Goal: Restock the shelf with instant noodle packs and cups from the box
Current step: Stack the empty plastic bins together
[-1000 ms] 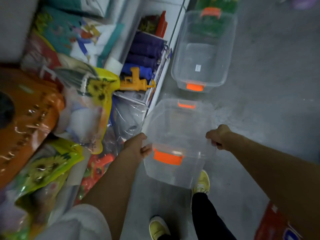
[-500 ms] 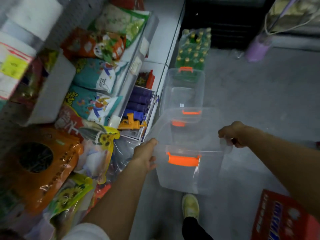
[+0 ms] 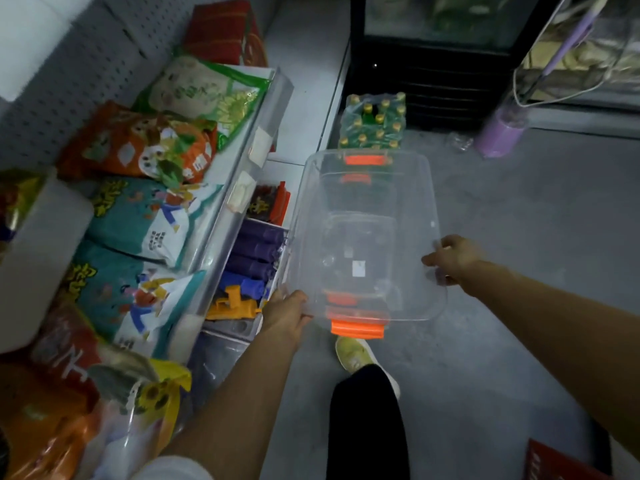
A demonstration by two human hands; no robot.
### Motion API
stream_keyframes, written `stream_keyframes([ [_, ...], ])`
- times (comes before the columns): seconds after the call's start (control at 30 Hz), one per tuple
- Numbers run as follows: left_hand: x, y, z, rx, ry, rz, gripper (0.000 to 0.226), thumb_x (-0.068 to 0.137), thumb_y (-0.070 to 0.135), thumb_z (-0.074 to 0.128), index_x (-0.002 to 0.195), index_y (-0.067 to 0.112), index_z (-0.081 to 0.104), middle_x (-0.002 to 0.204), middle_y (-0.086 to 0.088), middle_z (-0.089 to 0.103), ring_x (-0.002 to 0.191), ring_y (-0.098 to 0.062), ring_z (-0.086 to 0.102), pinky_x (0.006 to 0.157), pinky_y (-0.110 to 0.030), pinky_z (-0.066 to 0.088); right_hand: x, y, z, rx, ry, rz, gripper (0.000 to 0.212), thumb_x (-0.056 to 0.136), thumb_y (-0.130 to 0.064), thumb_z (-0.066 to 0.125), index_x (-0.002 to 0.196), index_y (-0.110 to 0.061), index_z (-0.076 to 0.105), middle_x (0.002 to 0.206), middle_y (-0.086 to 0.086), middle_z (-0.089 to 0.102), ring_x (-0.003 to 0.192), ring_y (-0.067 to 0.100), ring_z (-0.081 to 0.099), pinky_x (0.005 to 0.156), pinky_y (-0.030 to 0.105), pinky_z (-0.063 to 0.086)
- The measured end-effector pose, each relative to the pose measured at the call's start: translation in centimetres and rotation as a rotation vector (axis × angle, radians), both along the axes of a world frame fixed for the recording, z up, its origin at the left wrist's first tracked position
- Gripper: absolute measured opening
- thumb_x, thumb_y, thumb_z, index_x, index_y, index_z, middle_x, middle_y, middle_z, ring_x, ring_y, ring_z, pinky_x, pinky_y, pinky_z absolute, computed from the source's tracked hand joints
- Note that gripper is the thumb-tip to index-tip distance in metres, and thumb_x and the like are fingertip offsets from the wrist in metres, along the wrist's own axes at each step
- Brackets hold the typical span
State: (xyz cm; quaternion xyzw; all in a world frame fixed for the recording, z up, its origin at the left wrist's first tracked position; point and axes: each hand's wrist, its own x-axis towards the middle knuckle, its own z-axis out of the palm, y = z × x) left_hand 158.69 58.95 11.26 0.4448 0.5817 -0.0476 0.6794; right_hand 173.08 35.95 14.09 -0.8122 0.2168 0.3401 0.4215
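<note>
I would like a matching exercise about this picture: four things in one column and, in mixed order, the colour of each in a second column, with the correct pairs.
Things:
1. box latch
2. bottle caps
3. rolls on the low shelf
4. trouser leg

Colours:
A. black
B. purple
C. orange
D. yellow

Pairs: 1-C, 2-D, 3-B, 4-A
</note>
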Motion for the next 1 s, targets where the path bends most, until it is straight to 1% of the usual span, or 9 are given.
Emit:
stream_keyframes([
  [0.17, 6.1, 2.6, -7.3, 0.098, 0.004, -0.015, 0.058, 0.088, -0.012, 0.05, 0.138, 0.015, 0.048, 0.089, -0.005, 0.056, 0.063, -0.019, 0.052, 0.045, -0.021, 0.045, 6.4, 2.6, -6.6, 0.024, 0.02, -0.044, 0.037, 0.085, 0.002, 0.069, 0.117, -0.005, 0.051, 0.112, 0.024, 0.058, 0.079, 0.033, 0.059, 0.053, 0.035, 0.051],
  [0.33, 9.9, 4.9, -12.9, 0.172, 0.06, -0.044, 0.059, 0.088, -0.019, 0.045, 0.138, 0.012, 0.046, 0.099, -0.01, 0.056, 0.045, -0.019, 0.052, 0.032, -0.015, 0.037, 10.0, 4.4, -12.5, 0.016, 0.049, -0.068, 0.036, 0.081, 0.002, 0.072, 0.109, -0.008, 0.05, 0.115, 0.026, 0.059, 0.09, 0.038, 0.063, 0.059, 0.039, 0.055],
  [0.43, 11.2, 5.6, -15.9, 0.195, 0.089, -0.037, 0.061, 0.086, -0.022, 0.043, 0.139, 0.008, 0.046, 0.125, -0.028, 0.055, 0.051, -0.022, 0.045, 0.032, -0.015, 0.037, 10.9, 4.8, -15.9, 0.022, 0.091, -0.089, 0.037, 0.08, 0.004, 0.072, 0.106, -0.007, 0.05, 0.112, 0.027, 0.059, 0.094, 0.041, 0.064, 0.071, 0.047, 0.058],
  [0.5, 11.8, 5.9, -17.6, 0.198, 0.1, -0.037, 0.062, 0.084, -0.023, 0.044, 0.14, 0.006, 0.046, 0.114, -0.028, 0.057, 0.053, -0.021, 0.043, 0.033, -0.015, 0.037, 11.3, 5.0, -18.0, 0.019, 0.132, -0.115, 0.035, 0.079, 0.006, 0.072, 0.102, -0.009, 0.05, 0.108, 0.025, 0.06, 0.094, 0.042, 0.064, 0.073, 0.048, 0.058],
  [0.6, 12.1, 6.0, -19.2, 0.168, 0.097, -0.083, 0.062, 0.078, -0.02, 0.049, 0.133, 0.01, 0.048, 0.096, -0.015, 0.053, 0.054, -0.019, 0.05, 0.034, -0.016, 0.04, 11.5, 5.4, -20.0, 0.061, 0.207, -0.165, 0.029, 0.077, 0.001, 0.067, 0.09, -0.013, 0.046, 0.086, 0.017, 0.056, 0.072, 0.028, 0.057, 0.064, 0.036, 0.05],
  [0.67, 12.1, 6.0, -20.3, 0.191, 0.138, -0.137, 0.067, 0.081, -0.024, 0.039, 0.137, 0.012, 0.048, 0.112, -0.019, 0.057, 0.069, -0.029, 0.057, 0.045, -0.025, 0.049, 11.5, 5.4, -21.4, 0.071, 0.26, -0.203, 0.019, 0.083, -0.001, 0.055, 0.081, -0.014, 0.042, 0.075, 0.014, 0.049, 0.061, 0.022, 0.048, 0.058, 0.029, 0.038],
  [0.77, 12.1, 6.0, -22.0, 0.33, 0.289, -0.366, 0.069, 0.083, -0.019, 0.035, 0.141, 0.015, 0.048, 0.134, -0.007, 0.052, 0.112, -0.04, 0.058, 0.089, -0.048, 0.054, 11.3, 4.8, -23.4, -0.01, 0.298, -0.18, 0.021, 0.091, 0.003, 0.052, 0.079, -0.013, 0.046, 0.066, 0.012, 0.05, 0.047, 0.023, 0.052, 0.045, 0.03, 0.046],
  [0.9, 12.7, 6.9, -24.6, 0.383, 0.385, -0.605, 0.07, 0.087, -0.012, 0.04, 0.149, 0.021, 0.037, 0.145, -0.011, 0.044, 0.127, -0.037, 0.049, 0.108, -0.042, 0.04, 11.2, 4.5, -26.2, -0.134, 0.26, -0.012, 0.039, 0.081, 0.001, 0.072, 0.113, -0.005, 0.051, 0.096, 0.012, 0.059, 0.087, 0.03, 0.058, 0.087, 0.05, 0.054],
  [1.0, 12.8, 7.5, -26.9, 0.327, 0.381, -0.642, 0.074, 0.088, -0.011, 0.043, 0.153, 0.022, 0.03, 0.151, -0.007, 0.039, 0.134, -0.032, 0.043, 0.113, -0.039, 0.035, 11.0, 4.5, -27.8, -0.1, 0.296, -0.035, 0.058, 0.085, -0.005, 0.069, 0.136, -0.008, 0.041, 0.118, 0.016, 0.059, 0.098, 0.032, 0.059, 0.092, 0.048, 0.052],
])
